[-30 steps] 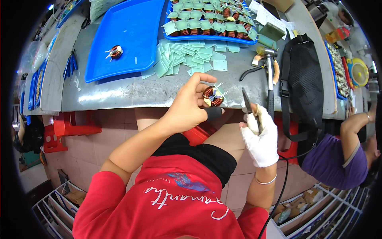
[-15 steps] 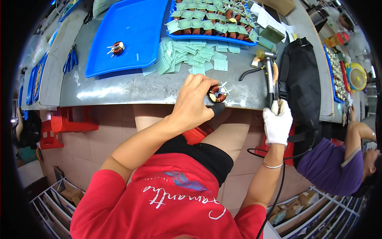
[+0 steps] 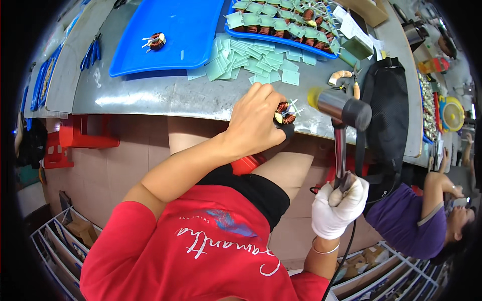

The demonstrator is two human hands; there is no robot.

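Observation:
My bare left hand (image 3: 256,120) grips a copper-wound toroidal coil (image 3: 284,113) at the front edge of the metal table. Pale strips or leads cross on the coil's right side, and a dark cover wraps one fingertip beneath it. My right hand (image 3: 341,206), in a white glove, is closed round the handle of a hammer (image 3: 340,153). The hammer is raised, its head to the right of the coil and apart from it. One end of the head is yellowish, the other dark. Another coil (image 3: 156,41) lies in the blue tray (image 3: 130,62).
Loose pale green plates (image 3: 261,64) lie behind my left hand. Beyond them, a second blue tray (image 3: 281,40) holds rows of coils with green plates. Blue-handled pliers (image 3: 91,52) rest at left; a black bag (image 3: 386,110) lies at right. A person in purple (image 3: 409,218) sits farther right.
My right hand has lifted the hammer off the table and drawn it nearer to me. My left hand, still holding the coil, sits slightly more to the right in view.

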